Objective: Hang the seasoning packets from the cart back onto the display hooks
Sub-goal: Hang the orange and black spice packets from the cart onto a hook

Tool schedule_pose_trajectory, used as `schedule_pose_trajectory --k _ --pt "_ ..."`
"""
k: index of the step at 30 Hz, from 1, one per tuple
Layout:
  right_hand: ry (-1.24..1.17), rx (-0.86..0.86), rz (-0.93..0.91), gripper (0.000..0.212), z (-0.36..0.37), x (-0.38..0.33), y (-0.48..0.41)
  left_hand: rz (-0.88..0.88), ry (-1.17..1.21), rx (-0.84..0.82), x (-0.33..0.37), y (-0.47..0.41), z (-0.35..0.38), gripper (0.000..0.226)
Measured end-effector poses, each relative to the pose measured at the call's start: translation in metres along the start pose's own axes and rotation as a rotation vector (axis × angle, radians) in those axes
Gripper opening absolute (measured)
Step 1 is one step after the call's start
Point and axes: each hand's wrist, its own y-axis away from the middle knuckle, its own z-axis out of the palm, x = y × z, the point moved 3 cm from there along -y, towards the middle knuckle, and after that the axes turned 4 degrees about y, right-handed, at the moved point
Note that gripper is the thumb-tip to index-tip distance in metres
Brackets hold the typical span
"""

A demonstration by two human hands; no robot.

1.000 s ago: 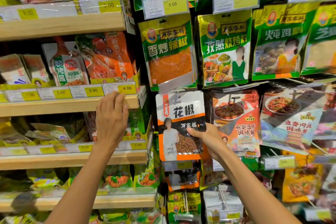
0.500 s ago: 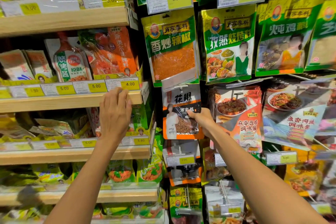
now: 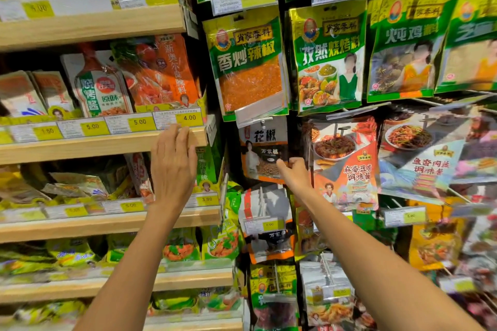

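Beneath the chili packet (image 3: 247, 62), right grip (image 3: 294, 172) pinches the peppercorn packet (image 3: 262, 148); left grip (image 3: 172, 166) rests flat on shelf (image 3: 80, 145).

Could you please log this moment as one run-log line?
step: rehanging packet | right hand: pinches Sichuan peppercorn packet at its right edge | left hand: straight fingers rest on wooden shelf edge

Seasoning packet (image 3: 262, 152) reads 花椒; shelf price tag (image 3: 189, 117) 4.00.
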Motion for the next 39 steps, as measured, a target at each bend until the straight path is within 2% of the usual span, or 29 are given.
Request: schedule_pose_trajectory --k 4,8,10,15,20,23,26,28,34,39 --pt "0.014 0.034 -0.148 0.031 -0.017 0.009 0.050 0.026 0.104 -0.010 0.039 0.017 0.003 0.031" --pt "0.004 0.032 -0.132 0.025 -0.058 0.043 0.098 -0.038 0.293 -0.133 0.100 0.051 0.015 0.031" --pt "0.035 0.059 -0.099 0.022 -0.090 0.074 0.122 -0.178 0.499 -0.280 0.137 0.076 0.024 0.032" --pt "0.091 0.130 0.117 0.026 -0.182 0.180 0.194 -0.622 0.936 -0.877 0.259 0.171 0.045 0.030" --pt "-0.039 0.295 0.445 0.020 -0.283 0.290 0.281 -0.742 1.049 -1.252 0.402 0.249 0.029 0.030" --pt "-0.040 0.441 0.568 0.019 -0.347 0.343 0.333 -0.700 1.032 -1.384 0.479 0.283 0.016 0.039" --pt "-0.030 0.548 0.652 0.019 -0.402 0.376 0.375 -0.668 1.057 -1.530 0.544 0.309 -0.001 0.025" --pt "-0.018 0.588 0.697 0.026 -0.430 0.392 0.398 -0.542 1.049 -1.583 0.580 0.319 -0.009 0.019" --pt "0.012 0.712 0.788 0.031 -0.493 0.423 0.441 -0.211 1.142 -1.618 0.684 0.318 -0.004 0.012" --pt "-0.038 0.878 0.844 0.020 -0.539 0.447 0.436 -0.077 1.206 -1.630 0.771 0.313 0.033 0.012"
